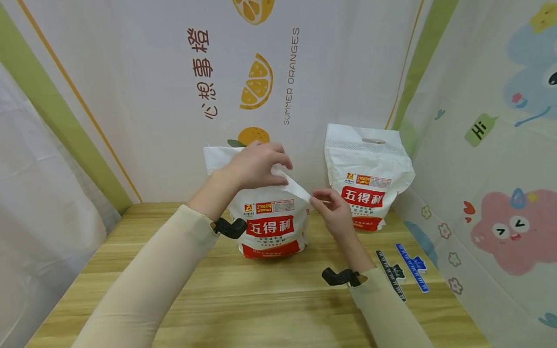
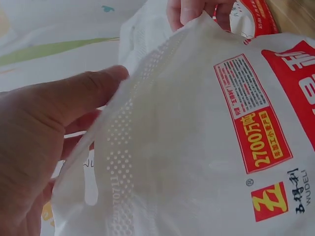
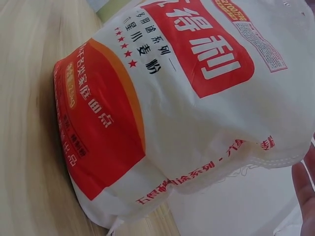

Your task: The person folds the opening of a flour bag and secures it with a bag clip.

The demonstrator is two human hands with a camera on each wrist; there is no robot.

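Note:
A white flour bag (image 1: 271, 226) with red and yellow print stands upright on the table. My left hand (image 1: 260, 166) reaches over its top and grips the folded upper band; in the left wrist view its thumb (image 2: 98, 86) lies on the near side, the fingers behind the plastic (image 2: 162, 142). With thumb and fingertips my right hand (image 1: 336, 211) pinches the bag's top right corner, drawn out taut. Only the edge of that hand (image 3: 305, 189) shows in the right wrist view, beside the bag's printed side (image 3: 206, 113).
A second flour bag (image 1: 365, 169) with a cut-out handle stands behind on the right. A black bag clip (image 1: 390, 275) and a blue one (image 1: 413, 268) lie side by side on the wooden table (image 1: 243, 299). Printed curtains (image 1: 148, 96) enclose the back and sides.

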